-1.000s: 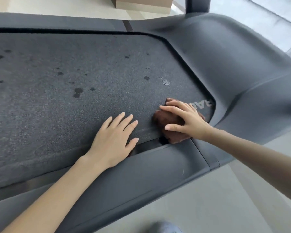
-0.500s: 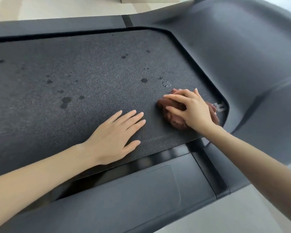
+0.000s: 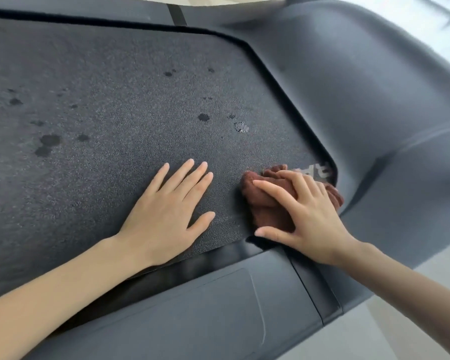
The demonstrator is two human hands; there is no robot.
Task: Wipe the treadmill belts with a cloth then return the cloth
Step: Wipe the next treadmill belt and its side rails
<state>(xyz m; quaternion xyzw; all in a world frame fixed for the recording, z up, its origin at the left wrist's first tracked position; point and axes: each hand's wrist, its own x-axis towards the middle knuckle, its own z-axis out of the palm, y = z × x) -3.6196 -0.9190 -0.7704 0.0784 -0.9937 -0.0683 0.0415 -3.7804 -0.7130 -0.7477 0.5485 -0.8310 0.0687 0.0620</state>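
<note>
Pressing a bunched brown cloth (image 3: 264, 203) onto a treadmill belt (image 3: 115, 100), a person's right hand (image 3: 307, 216) has its fingers bent over the top of the wad, index finger laid along it and thumb splayed on the belt at its near edge. The left hand (image 3: 164, 211) lies flat just beside it, palm down, fingers straight and slightly apart, holding nothing and clear of the cloth. The cloth sits at the belt's near right corner, by the moulded grey cover (image 3: 348, 87), partly overlapping pale lettering (image 3: 320, 171) printed there. Farther out on the textured surface, dark spots (image 3: 50, 140) are scattered to the left and centre, and a whitish mark (image 3: 241, 126) shows beyond the hands; the cloth touches none of them. A smooth side rail (image 3: 192, 307) runs along the near edge under both forearms, with light floor (image 3: 400, 320) beyond. The cloth looks soft, light and limp, likely to fold wherever it is squeezed, so it is probably best held gathered in a wad under the palm with fingers hooked over its far side; taken by one corner it would likely trail and drag on the grippy belt. Judging by the spots, wiping is under way with much of the belt left to cover, and the return of the cloth is not yet due.
</note>
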